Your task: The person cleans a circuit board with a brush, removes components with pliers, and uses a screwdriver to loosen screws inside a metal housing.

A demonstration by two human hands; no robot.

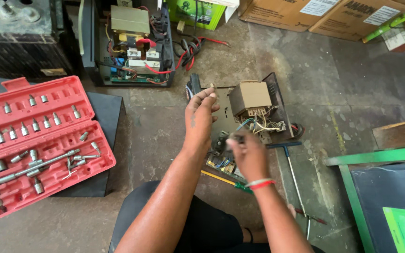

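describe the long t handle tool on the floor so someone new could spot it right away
Start at the open black metal chassis with the tan block transformer on the concrete floor. Just below its right corner lies the slim steel T-handle wrench, running toward the viewer. Its blue crossbar sets it apart from the yellow-shafted screwdriver nearby.

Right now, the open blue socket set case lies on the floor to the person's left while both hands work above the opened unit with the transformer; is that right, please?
Not quite: the socket set case is red, not blue, as the head view shows. The rest holds: it lies open to the person's left, while the left hand and right hand work above the opened unit with the transformer.
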